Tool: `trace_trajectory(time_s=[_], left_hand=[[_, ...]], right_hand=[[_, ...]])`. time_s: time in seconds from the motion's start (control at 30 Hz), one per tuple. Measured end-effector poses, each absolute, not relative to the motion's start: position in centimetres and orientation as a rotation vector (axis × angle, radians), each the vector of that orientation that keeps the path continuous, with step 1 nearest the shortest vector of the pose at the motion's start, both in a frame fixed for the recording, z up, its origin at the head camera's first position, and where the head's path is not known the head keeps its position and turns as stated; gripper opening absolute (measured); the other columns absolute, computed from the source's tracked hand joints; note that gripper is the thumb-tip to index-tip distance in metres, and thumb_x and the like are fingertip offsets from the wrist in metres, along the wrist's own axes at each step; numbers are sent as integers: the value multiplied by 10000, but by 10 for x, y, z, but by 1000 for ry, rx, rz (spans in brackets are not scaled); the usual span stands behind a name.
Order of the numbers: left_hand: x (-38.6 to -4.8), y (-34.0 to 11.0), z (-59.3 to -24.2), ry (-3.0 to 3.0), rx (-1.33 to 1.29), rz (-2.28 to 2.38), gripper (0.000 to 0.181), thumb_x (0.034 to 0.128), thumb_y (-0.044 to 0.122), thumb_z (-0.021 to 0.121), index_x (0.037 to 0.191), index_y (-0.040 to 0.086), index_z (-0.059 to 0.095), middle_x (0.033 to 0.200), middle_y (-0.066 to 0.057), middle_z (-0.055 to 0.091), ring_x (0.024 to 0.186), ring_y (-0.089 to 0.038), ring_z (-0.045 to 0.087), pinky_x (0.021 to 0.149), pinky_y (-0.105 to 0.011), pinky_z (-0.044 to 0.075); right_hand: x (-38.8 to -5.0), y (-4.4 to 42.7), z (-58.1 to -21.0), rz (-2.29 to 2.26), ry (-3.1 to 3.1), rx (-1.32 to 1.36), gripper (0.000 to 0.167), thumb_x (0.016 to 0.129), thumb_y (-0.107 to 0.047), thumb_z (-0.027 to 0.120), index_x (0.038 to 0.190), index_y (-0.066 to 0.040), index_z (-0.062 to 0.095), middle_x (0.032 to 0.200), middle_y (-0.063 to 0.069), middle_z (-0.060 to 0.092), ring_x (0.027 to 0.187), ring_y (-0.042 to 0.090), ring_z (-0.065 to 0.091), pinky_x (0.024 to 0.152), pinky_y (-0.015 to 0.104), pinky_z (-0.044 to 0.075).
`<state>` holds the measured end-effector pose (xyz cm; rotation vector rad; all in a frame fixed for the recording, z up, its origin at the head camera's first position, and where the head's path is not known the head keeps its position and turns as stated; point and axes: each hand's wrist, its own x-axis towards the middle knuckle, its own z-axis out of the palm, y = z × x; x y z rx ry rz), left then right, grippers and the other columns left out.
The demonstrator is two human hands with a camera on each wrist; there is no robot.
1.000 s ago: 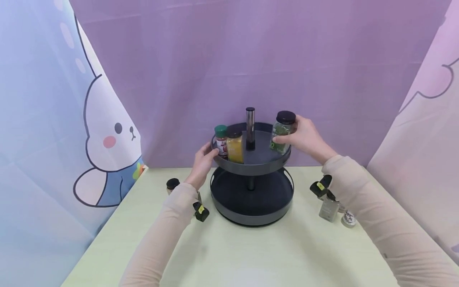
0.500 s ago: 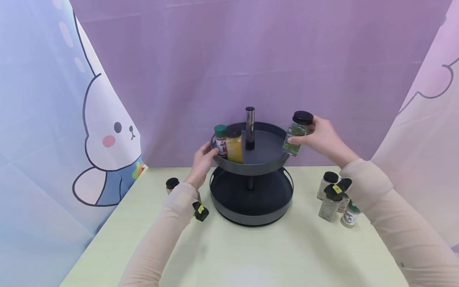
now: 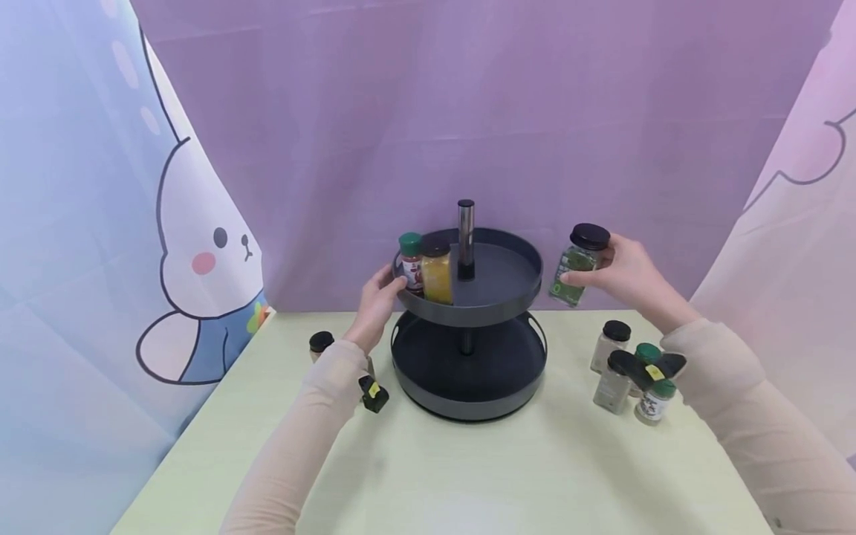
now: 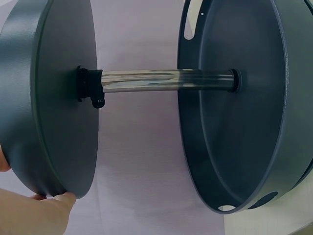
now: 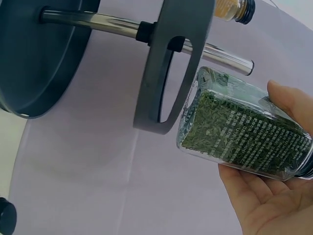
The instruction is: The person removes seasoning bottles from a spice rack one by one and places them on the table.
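A two-tier round rack (image 3: 468, 315) in dark grey stands on the table, with a metal post through its middle. My left hand (image 3: 376, 308) grips the left rim of its upper tray, fingertips reaching the underside in the left wrist view. On that tray, beside the hand, are a green-capped spice jar (image 3: 412, 275) with red contents and a black-capped jar of yellow spice (image 3: 438, 281). To the right of the tray, my right hand (image 3: 628, 275) holds a glass jar of dried green herbs (image 5: 239, 127), black lid up, slightly tilted in the air.
Several spice jars with black or green caps, among them a grey one (image 3: 611, 388), stand on the table (image 3: 495, 475) at the right, below my right forearm. Another black-capped jar (image 3: 322, 344) is partly hidden by the left sleeve. A purple curtain (image 3: 334, 148) hangs behind.
My right hand has carried the herb jar from over the upper tray rightward, clear of the rim, and lately somewhat lower. The left hand stays at the tray's rim.
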<state>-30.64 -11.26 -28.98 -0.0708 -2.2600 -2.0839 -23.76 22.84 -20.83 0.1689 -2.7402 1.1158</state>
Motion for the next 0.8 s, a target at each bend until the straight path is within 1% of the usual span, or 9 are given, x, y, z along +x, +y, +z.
trace_trajectory(time_s=[0.07, 0.13, 0.2, 0.33, 0.47, 0.5, 0.57, 0.7, 0.8], left_hand=[[-306, -112, -290, -2262, -65, -2084, 595, 927, 243, 492, 1449, 96, 247, 1474, -85, 321, 1356, -190, 295, 1135, -352, 227], [-306, -112, -291, -2262, -68, -2084, 597, 926, 241, 491, 1450, 96, 245, 1474, -85, 321, 1357, -190, 293, 1135, -353, 226], [-306, -112, -291, -2261, -68, -2083, 600, 924, 241, 492, 1451, 96, 244, 1473, -86, 321, 1357, -191, 294, 1135, -352, 227], [-307, -112, -291, -2254, -68, -2086, 600, 923, 241, 497, 1450, 98, 247, 1472, -87, 323, 1356, -190, 296, 1134, -347, 230], [-305, -113, -289, -2244, -72, -2113, 591, 932, 231, 493, 1451, 97, 242, 1477, -87, 312, 1361, -190, 285, 1138, -348, 219], [-304, -113, -289, -2241, -70, -2122, 591, 933, 228, 494, 1450, 96, 242, 1478, -87, 309, 1362, -191, 283, 1139, -349, 216], [-301, -113, -286, -2244, -72, -2134, 592, 936, 217, 489, 1452, 86, 231, 1483, -96, 296, 1367, -201, 271, 1141, -359, 209], [-290, -111, -277, -2260, -83, -2128, 593, 940, 188, 473, 1452, 49, 208, 1488, -125, 277, 1374, -226, 255, 1142, -372, 204], [-282, -108, -271, -2268, -90, -2114, 588, 944, 173, 458, 1451, 30, 198, 1489, -138, 269, 1377, -235, 248, 1144, -371, 202]], right_hand=[[-236, 232, -212, 1103, -2754, 162, 862, 706, -503, 728, 1394, -122, 377, 1196, 150, 549, 985, 226, 478, 773, 335, 396], [-234, 236, -216, 1085, -2769, 156, 869, 709, -508, 723, 1390, -96, 373, 1192, 167, 545, 985, 238, 480, 751, 326, 401], [-232, 239, -220, 1074, -2790, 141, 886, 706, -525, 717, 1384, -73, 370, 1166, 177, 542, 981, 256, 479, 730, 325, 407], [-230, 245, -229, 1037, -2832, 114, 907, 693, -563, 706, 1350, -31, 378, 1121, 190, 534, 985, 298, 487, 735, 352, 427], [-228, 251, -241, 969, -2860, 103, 882, 693, -567, 703, 1288, 11, 403, 1104, 221, 537, 994, 330, 498, 755, 409, 454], [-228, 252, -245, 952, -2867, 102, 867, 696, -564, 703, 1269, 18, 412, 1090, 221, 538, 977, 327, 497, 744, 407, 455], [-226, 254, -251, 935, -2876, 101, 841, 703, -545, 707, 1243, 32, 420, 1072, 219, 539, 953, 320, 496, 722, 388, 459], [-221, 258, -264, 909, -2868, 120, 777, 705, -490, 732, 1200, 35, 444, 963, 173, 547, 837, 268, 487, 622, 300, 424], [-218, 261, -273, 910, -2842, 155, 737, 707, -425, 754, 1201, 32, 455, 924, 159, 558, 796, 244, 493, 597, 275, 413]])
